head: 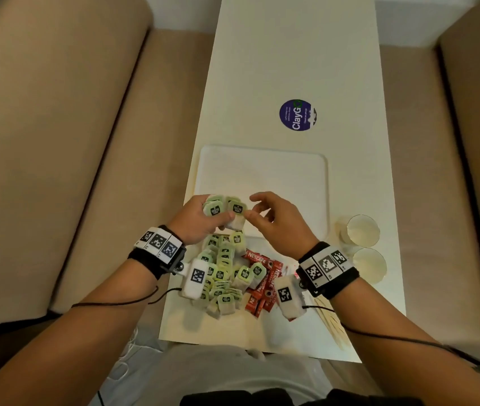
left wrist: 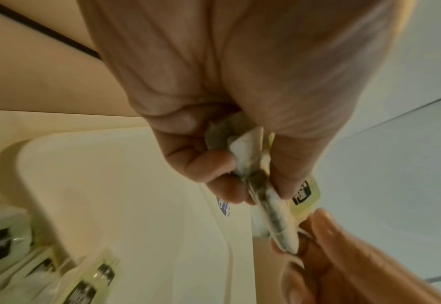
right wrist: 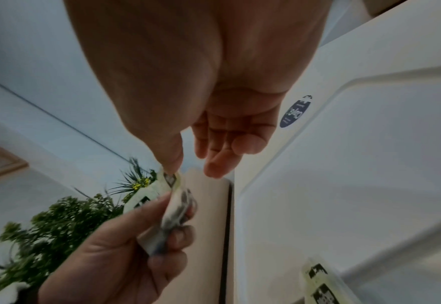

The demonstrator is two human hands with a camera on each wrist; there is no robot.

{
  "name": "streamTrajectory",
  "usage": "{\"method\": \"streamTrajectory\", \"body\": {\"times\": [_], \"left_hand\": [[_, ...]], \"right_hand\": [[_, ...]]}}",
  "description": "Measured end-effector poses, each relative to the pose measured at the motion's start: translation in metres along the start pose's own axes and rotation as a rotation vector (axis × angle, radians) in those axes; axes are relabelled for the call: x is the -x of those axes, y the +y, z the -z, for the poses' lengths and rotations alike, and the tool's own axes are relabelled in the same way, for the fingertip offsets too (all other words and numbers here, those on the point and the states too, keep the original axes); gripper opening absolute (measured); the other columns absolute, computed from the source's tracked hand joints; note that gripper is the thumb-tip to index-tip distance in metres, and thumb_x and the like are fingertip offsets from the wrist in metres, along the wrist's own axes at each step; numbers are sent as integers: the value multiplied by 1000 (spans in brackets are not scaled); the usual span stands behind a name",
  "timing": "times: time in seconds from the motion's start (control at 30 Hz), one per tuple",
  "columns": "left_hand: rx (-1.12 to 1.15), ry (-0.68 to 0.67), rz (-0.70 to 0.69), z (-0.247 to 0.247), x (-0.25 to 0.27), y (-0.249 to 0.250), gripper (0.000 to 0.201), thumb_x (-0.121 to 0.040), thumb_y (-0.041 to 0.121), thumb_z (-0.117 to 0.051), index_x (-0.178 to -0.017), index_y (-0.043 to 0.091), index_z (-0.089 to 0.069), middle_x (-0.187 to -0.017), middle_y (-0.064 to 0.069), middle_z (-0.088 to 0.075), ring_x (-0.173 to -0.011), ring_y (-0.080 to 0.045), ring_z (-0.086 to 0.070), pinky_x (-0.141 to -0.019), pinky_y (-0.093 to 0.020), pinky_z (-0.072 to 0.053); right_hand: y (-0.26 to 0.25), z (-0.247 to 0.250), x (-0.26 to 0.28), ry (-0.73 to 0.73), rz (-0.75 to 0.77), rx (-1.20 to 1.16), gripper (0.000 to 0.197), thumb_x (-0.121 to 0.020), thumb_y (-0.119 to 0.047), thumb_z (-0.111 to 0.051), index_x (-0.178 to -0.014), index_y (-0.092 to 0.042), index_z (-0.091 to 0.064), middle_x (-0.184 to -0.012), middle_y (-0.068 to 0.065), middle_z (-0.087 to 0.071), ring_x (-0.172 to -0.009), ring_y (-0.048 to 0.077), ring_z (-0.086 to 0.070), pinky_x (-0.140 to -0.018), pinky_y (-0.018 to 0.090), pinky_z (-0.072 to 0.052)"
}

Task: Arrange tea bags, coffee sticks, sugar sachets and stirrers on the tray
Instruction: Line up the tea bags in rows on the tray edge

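My left hand (head: 216, 213) (left wrist: 253, 185) grips a small stack of green-tagged tea bags (head: 237, 208) (left wrist: 274, 216) (right wrist: 172, 214) just above the near left part of the white tray (head: 291, 177). My right hand (head: 254, 210) (right wrist: 191, 170) is beside the stack; its thumb touches the front bag's tag and its fingers hang loosely curled, apart from it. A heap of tea bags (head: 224, 273) lies on the table below my wrists, with red coffee sticks (head: 262, 276) to its right. Wooden stirrers (head: 332, 320) lie near the front right edge, partly under my right wrist.
The narrow white table (head: 291, 68) stands between beige sofa cushions (head: 57, 127). Two glasses (head: 363, 230) (head: 370, 265) stand right of the tray. A round purple sticker (head: 297, 115) sits beyond the tray. The tray's inside is bare.
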State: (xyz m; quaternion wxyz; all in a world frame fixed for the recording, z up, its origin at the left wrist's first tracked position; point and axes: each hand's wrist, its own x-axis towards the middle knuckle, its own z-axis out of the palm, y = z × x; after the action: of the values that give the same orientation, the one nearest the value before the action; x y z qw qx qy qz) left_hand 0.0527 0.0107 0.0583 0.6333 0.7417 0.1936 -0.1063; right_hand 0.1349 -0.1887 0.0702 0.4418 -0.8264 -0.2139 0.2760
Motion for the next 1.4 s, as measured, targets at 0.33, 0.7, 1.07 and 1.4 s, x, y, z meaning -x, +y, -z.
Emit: {"method": "streamTrajectory", "body": {"times": [0.33, 0.7, 1.07, 1.4], "left_hand": [[78, 73, 34, 53, -45, -6, 15, -87, 13, -76, -97, 19, -65, -78, 0, -69, -60, -7, -60, -50, -21, -47], [24, 140, 98, 105, -101, -39, 9, -90, 21, -72, -95, 21, -64, -66, 2, -65, -54, -6, -57, -52, -19, -46], [-29, 205, 170, 112, -150, -70, 8, -94, 20, -66, -91, 13, -67, -71, -6, -66, -61, -16, -56, -62, -30, -47], [52, 242, 130, 112, -166, -72, 10, -94, 15, -68, -87, 20, -63, -72, -3, -65, -59, -12, -58, -53, -19, -48]], "right_hand": [[-6, -42, -56, -4, -83, -143, 14, -94, -32, -70, -92, -20, -74, -83, -2, -71, -65, 11, -63, -71, 39, -57], [6, -58, -144, -18, -87, -55, 18, -97, -27, -65, -86, -12, -70, -72, -4, -67, -60, 10, -61, -60, 20, -50], [35, -71, -240, 17, -137, 70, 23, -97, -24, -63, -78, -12, -70, -71, 0, -69, -60, 14, -58, -61, 28, -47], [34, -84, -280, -27, -187, 247, 28, -94, -22, -64, -67, -13, -65, -61, -4, -58, -61, 14, -54, -61, 26, -40]]}}
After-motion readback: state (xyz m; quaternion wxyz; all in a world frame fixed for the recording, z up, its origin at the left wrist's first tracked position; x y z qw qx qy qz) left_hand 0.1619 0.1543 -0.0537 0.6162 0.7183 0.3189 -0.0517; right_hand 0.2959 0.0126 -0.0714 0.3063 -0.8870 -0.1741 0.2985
